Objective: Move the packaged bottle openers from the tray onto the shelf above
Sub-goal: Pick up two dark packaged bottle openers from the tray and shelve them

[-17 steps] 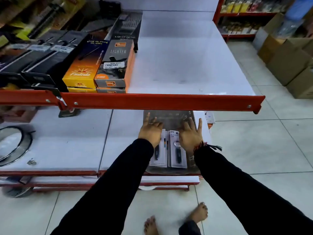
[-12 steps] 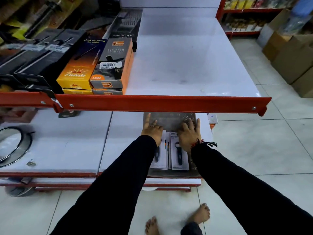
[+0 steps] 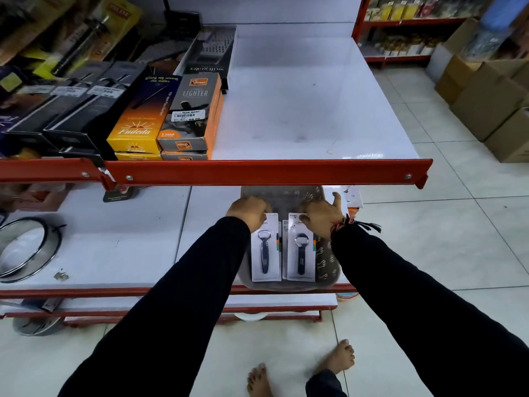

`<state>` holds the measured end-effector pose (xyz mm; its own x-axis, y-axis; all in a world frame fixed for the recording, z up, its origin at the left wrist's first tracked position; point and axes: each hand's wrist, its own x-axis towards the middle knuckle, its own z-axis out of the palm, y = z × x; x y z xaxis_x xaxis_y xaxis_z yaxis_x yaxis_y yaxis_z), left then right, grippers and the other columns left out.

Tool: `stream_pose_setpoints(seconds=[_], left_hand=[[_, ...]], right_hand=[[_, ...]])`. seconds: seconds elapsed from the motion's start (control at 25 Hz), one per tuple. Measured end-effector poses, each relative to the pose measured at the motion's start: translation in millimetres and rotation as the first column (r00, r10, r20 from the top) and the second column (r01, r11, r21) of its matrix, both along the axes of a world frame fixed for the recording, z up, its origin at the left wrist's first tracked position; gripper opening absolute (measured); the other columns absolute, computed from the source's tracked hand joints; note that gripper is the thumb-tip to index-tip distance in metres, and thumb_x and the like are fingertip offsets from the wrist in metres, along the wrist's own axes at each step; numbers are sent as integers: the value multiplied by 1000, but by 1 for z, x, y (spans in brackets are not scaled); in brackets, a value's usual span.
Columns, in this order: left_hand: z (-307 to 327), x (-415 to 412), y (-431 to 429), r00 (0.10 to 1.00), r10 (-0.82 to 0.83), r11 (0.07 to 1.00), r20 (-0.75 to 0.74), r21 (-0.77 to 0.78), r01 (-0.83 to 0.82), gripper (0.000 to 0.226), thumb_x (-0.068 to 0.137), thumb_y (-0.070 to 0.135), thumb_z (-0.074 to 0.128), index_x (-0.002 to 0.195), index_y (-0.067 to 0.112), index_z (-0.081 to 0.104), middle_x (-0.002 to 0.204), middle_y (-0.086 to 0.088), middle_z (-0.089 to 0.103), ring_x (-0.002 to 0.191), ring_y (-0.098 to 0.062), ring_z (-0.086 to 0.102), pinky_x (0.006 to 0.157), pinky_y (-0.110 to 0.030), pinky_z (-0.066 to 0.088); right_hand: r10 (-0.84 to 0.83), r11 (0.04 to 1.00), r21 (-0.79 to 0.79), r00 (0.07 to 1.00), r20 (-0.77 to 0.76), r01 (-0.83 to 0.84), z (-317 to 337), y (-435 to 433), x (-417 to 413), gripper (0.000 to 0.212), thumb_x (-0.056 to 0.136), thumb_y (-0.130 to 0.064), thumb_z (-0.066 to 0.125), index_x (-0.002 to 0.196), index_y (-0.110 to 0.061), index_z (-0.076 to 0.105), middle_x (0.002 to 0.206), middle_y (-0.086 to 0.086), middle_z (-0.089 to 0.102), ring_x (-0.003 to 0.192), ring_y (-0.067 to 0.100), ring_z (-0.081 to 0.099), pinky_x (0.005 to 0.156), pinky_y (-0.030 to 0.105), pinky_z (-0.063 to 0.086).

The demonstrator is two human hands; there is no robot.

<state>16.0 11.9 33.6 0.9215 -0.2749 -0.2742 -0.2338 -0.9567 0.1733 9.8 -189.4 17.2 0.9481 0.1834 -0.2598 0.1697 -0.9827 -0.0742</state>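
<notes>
A grey patterned tray [image 3: 329,262] lies on the lower white shelf, under the red front rail of the shelf above [image 3: 300,110]. On it lie white carded bottle openers side by side: a left pack [image 3: 265,255] and a right stack of packs [image 3: 300,255]. My left hand [image 3: 249,211] has its fingers curled on the top edge of the left pack. The top edge of the right stack is gripped by my right hand [image 3: 322,214], thumb raised. Both packs still rest on the tray.
Boxed lighters [image 3: 190,116], a yellow Fudeda box [image 3: 137,121] and black boxes fill the upper shelf's left part. A red rail [image 3: 269,171] fronts that shelf. A metal ring [image 3: 27,249] lies on the lower shelf at left. Cardboard boxes [image 3: 486,101] stand on the floor at right.
Both hands have slid toward the packs' far top edges and their fingers have curled onto them, uncovering the openers. Before, the hands lay flat with spread fingers.
</notes>
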Motion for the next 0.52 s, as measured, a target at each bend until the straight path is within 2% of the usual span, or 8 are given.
stream_pose_setpoints(seconds=[0.08, 0.16, 0.28, 0.4, 0.52], left_hand=[[19, -8, 4, 999, -19, 999, -36, -37, 18, 30, 99, 16, 51, 123, 18, 68, 126, -5, 68, 112, -26, 65, 89, -30, 49], [32, -19, 9, 998, -54, 997, -33, -53, 52, 28, 98, 17, 52, 121, 17, 68, 125, -5, 69, 110, -25, 66, 89, -30, 51], [56, -40, 16, 996, -79, 996, 50, -24, 81, 25, 99, 19, 51, 118, 15, 67, 120, -9, 70, 106, -28, 66, 89, -36, 55], [89, -65, 22, 974, -129, 991, 184, 2, 130, 26, 100, 20, 47, 119, 16, 64, 117, -9, 70, 103, -31, 67, 84, -38, 55], [126, -87, 24, 946, -164, 983, 279, -36, 181, 24, 101, 20, 49, 119, 20, 65, 115, -6, 72, 104, -28, 68, 81, -37, 52]], right_hand=[[54, 998, 11, 999, -9, -54, 21, 1, -9, 28, 98, -27, 38, 106, -15, 63, 97, 3, 68, 105, 25, 63, 115, 53, 11], [145, 989, -7, 987, 73, -145, 40, 3, -24, 22, 96, -21, 40, 98, -16, 61, 89, 2, 66, 96, 28, 62, 106, 46, 28], [169, 982, 55, 968, 188, -182, 72, 8, -49, 28, 98, -18, 39, 113, -15, 62, 101, 10, 70, 97, 33, 67, 87, 42, 54], [132, 979, 124, 970, 204, -160, 108, 12, -72, 32, 100, -18, 37, 125, -19, 57, 121, 10, 67, 106, 32, 66, 82, 40, 55], [137, 976, 132, 957, 256, -175, 146, 15, -92, 29, 99, -21, 40, 122, -22, 58, 123, 5, 67, 110, 30, 65, 79, 37, 51]])
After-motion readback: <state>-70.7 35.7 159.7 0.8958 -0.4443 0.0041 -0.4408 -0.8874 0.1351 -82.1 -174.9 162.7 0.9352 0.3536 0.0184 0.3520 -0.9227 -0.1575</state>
